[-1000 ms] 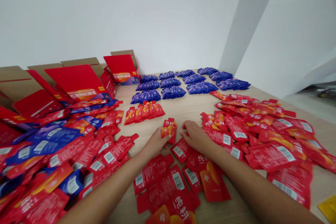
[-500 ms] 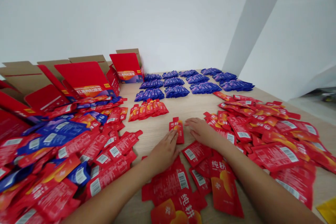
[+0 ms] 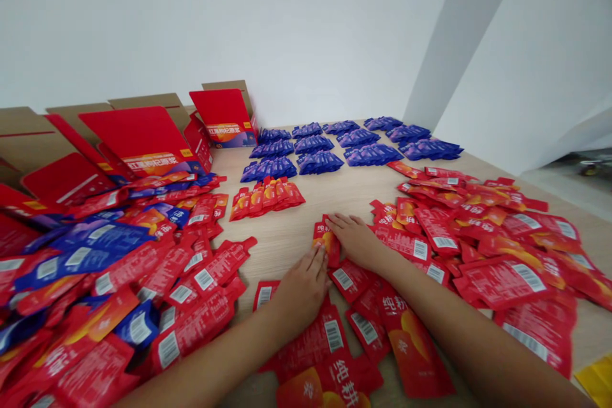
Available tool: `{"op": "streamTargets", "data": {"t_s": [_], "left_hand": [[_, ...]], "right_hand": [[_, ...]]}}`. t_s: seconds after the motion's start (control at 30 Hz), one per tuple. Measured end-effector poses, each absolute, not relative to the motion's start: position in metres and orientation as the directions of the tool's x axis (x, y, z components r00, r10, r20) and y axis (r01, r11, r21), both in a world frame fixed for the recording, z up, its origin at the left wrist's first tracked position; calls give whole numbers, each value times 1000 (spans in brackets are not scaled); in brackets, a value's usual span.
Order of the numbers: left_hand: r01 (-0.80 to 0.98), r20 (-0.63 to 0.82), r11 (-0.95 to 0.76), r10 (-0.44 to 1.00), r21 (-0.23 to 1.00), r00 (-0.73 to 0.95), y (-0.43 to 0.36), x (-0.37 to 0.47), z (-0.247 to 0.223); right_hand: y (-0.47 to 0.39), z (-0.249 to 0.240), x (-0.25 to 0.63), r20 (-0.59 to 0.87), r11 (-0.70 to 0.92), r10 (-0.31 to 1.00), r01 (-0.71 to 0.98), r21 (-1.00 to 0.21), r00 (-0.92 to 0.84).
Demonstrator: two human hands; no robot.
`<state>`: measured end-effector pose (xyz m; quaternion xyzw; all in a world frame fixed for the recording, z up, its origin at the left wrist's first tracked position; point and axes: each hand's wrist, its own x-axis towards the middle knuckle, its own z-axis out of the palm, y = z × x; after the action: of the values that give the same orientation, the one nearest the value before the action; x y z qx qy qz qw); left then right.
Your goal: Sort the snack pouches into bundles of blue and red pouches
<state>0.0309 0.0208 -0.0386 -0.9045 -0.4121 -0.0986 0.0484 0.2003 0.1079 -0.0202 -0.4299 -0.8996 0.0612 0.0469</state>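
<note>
A red pouch (image 3: 328, 237) with an orange fruit print lies face up on the table between my hands. My left hand (image 3: 306, 280) rests on its lower left part, fingers stretched close together. My right hand (image 3: 352, 237) touches its upper right edge with fingers extended and slightly apart. The palms and thumbs are mostly hidden. Several loose red pouches (image 3: 406, 344) lie under and between my forearms, some with barcodes up. Just beyond my hands is a fanned row of red pouches (image 3: 268, 197).
Overlapping rows of blue pouches (image 3: 313, 162) lie at the back of the table (image 3: 354, 191). Red cartons with raised flaps (image 3: 138, 140) stand back left. A mixed red and blue pouch heap (image 3: 95, 255) covers the left, and a red pouch heap (image 3: 497, 242) the right.
My right hand has moved left onto the red pouch's edge. The pouch has shifted slightly right, and my left hand has slid to its lower part. The view has turned slightly.
</note>
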Motion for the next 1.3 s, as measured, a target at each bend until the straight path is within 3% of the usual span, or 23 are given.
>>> {"op": "streamTargets", "data": {"t_s": [0.2, 0.4, 0.53, 0.63, 0.7, 0.77, 0.87, 0.97, 1.03, 1.17, 1.3], "left_hand": [[740, 228, -672, 724, 23, 651, 8, 25, -42], [767, 252, -522, 852, 372, 458, 23, 9, -21], [758, 208, -516, 856, 399, 473, 35, 12, -15], [756, 185, -464, 884, 461, 429, 43, 25, -21], [729, 191, -357, 933, 584, 303, 51, 34, -26], [617, 140, -192, 981, 764, 133, 61, 41, -30], [260, -37, 58, 996, 964, -85, 75, 45, -33], [-134, -154, 133, 975, 982, -163, 80, 44, -30], [-316, -190, 147, 976, 937, -109, 79, 43, -27], [-393, -246, 286, 958, 874, 150, 73, 41, -21], [-297, -276, 332, 937, 895, 216, 69, 43, -22]], "right_hand": [[111, -25, 202, 36, 610, 790, 779, -144, -612], [111, -27, 206, 152, 571, 821, 791, -220, -551], [105, -18, 208, 195, 464, 884, 853, -241, -425], [99, -16, 208, 168, 409, 913, 839, -359, -373], [97, -19, 207, 168, 395, 918, 779, -487, -360], [98, -24, 206, 159, 362, 926, 684, -634, -343], [103, -32, 205, 75, 212, 953, 469, -857, -294], [108, -38, 203, -8, 43, 966, 193, -980, -259], [109, -39, 202, 6, 16, 969, 37, -999, -247], [104, -33, 200, 126, 112, 959, -66, -991, -255], [98, -27, 198, 192, 198, 936, -12, -980, -296]]}}
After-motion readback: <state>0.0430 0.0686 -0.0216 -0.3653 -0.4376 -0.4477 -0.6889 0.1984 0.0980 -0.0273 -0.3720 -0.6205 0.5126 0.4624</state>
